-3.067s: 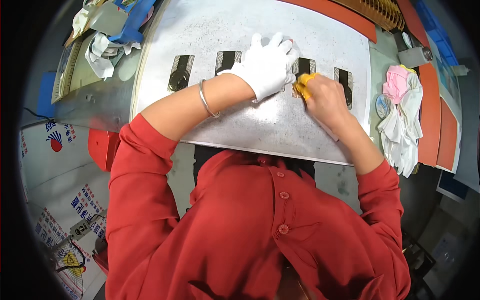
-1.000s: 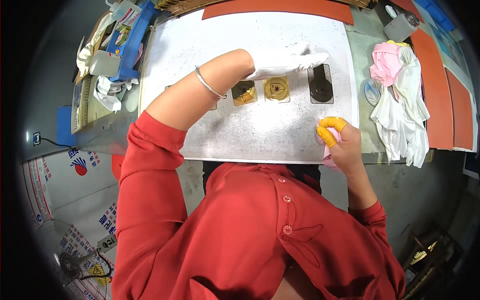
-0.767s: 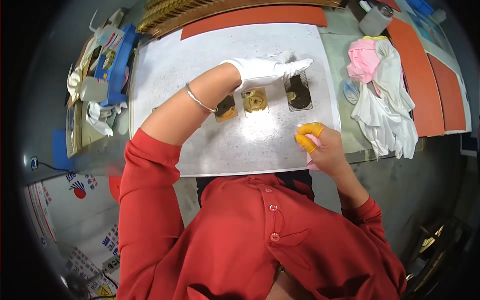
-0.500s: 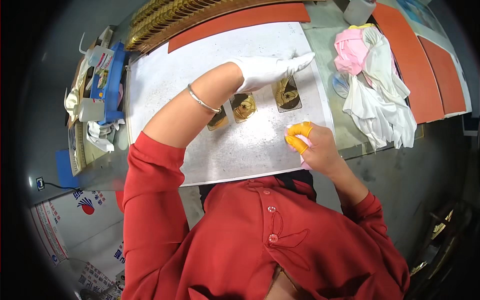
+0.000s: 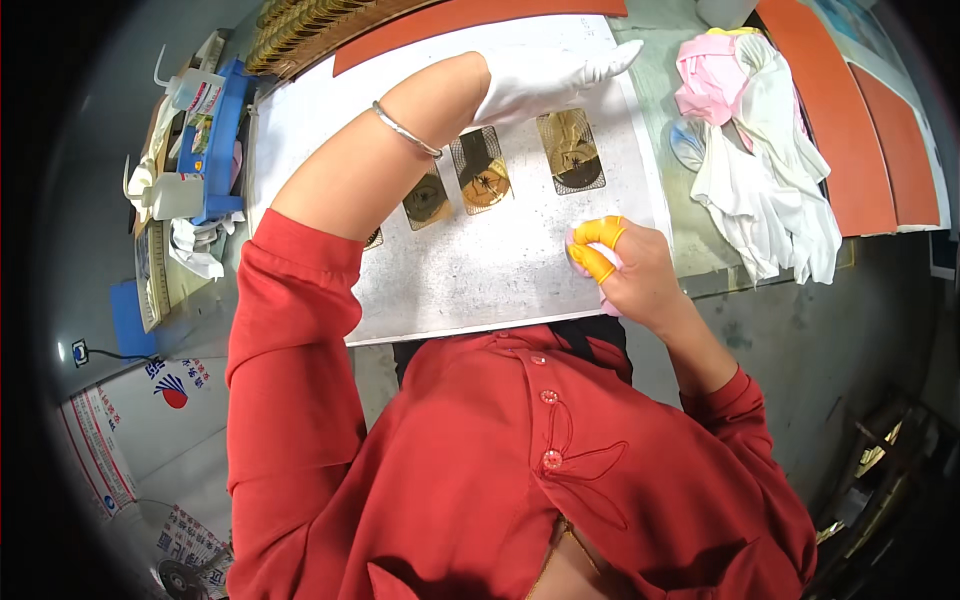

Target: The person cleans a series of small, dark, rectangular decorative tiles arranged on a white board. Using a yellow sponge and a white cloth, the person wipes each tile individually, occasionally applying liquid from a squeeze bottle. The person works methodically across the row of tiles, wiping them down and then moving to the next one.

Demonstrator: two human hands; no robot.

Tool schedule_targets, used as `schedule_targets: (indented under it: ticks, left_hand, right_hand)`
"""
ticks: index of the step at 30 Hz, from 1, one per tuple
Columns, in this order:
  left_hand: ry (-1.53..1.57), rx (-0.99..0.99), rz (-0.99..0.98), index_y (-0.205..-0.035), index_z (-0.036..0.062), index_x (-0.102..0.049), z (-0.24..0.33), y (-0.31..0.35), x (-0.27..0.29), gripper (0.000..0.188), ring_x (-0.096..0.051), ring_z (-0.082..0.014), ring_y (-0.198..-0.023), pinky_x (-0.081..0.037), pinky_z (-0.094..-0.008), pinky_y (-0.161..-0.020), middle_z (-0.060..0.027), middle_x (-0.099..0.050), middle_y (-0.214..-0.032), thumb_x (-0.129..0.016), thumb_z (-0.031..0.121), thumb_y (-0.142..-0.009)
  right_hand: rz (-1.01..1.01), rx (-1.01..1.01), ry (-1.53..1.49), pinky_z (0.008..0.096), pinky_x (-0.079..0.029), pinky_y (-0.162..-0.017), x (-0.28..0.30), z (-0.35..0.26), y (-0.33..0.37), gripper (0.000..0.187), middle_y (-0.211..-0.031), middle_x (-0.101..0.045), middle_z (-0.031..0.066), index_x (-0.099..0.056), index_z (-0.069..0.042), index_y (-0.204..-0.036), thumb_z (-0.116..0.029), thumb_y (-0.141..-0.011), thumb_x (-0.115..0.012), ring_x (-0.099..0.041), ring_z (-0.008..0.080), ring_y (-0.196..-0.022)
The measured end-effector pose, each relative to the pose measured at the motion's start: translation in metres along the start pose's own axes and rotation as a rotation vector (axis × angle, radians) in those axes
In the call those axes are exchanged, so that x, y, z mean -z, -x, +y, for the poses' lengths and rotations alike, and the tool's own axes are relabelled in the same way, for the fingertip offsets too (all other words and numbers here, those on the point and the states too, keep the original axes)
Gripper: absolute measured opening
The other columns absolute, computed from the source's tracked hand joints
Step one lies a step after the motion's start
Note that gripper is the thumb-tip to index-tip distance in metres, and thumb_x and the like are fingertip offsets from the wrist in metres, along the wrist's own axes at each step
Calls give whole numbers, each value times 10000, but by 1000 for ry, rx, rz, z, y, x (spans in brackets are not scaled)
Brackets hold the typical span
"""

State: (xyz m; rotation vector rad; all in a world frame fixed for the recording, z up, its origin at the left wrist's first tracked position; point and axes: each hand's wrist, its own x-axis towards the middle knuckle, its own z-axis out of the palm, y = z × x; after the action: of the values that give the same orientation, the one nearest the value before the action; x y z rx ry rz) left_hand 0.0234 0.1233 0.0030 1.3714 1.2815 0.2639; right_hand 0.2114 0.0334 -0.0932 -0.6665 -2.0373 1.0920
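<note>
My left hand point(image 5: 540, 85), in a white glove, reaches over the far part of a white sheet point(image 5: 400, 310), its fingers stretched out toward the right. Just nearer than it lie several gold-and-black metal cards with openwork edges: a right-hand card point(image 5: 573, 152), a middle card point(image 5: 483, 170) and a left card point(image 5: 427, 202). Another is mostly hidden by my left forearm. My right hand point(image 5: 635, 270), wearing yellow finger cots on thumb and forefinger, pinches a pink cloth point(image 5: 609, 300) near the sheet's front right.
Pink and white cloths point(image 5: 750, 170) are heaped at the right, beside orange-red boards point(image 5: 830, 130). A rack of gold pieces point(image 5: 320, 30) stands at the far edge behind an orange-red strip point(image 5: 440, 35). On the left are a blue tray point(image 5: 222, 150) and plastic bottles point(image 5: 178, 195).
The whole view has shifted, so the table sits higher in it. My left hand has moved slightly farther away, uncovering more of the cards. My right hand still holds the pink cloth.
</note>
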Motion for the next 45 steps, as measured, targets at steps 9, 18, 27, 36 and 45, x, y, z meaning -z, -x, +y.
schedule_targets:
  ticks: [9,18,27,36,45]
  left_hand:
    - [195,-157,-84,-1433,122,-156,-24,1,4,915,-180,-247,-1362,-142,-416,-1095,-123,-186,-1473,-188,769,-786]
    - [34,105,-114,-1432,95,-144,-24,9,20,953,-138,-235,-1373,-71,-436,-1102,-115,-162,-1479,-189,782,-773]
    - [-107,-40,70,-1417,189,-254,1,23,-9,691,-221,-263,-1342,-191,-379,-1068,-124,-269,-1446,-248,629,-884]
    - [-4,-11,-3,-1422,67,-179,5,16,-17,865,-76,-258,-1381,-113,-368,-1095,-160,-123,-1483,-320,682,-830]
    - [122,102,66,-1421,85,-199,15,31,-20,822,-63,-251,-1383,-112,-383,-1097,-149,-112,-1487,-333,655,-844]
  right_hand:
    - [-15,-44,47,321,-453,-558,2,-6,-1,104,-716,-608,93,-612,-54,-820,-46,-731,-666,-584,244,-623]
    - [1,41,4,284,-437,-506,-2,0,1,102,-665,-582,67,-603,-44,-851,-42,-758,-644,-570,188,-549]
    - [-64,-114,7,317,-447,-537,2,-6,0,104,-699,-594,84,-621,-55,-838,-63,-743,-663,-574,239,-601]
    - [-29,-475,-444,236,-432,-519,25,-25,10,118,-709,-609,30,-616,-11,-872,-57,-773,-661,-544,95,-569]
    - [121,-569,846,272,-408,-584,268,-2,-29,197,-679,-559,81,-607,9,-898,-162,-827,-541,-524,149,-621]
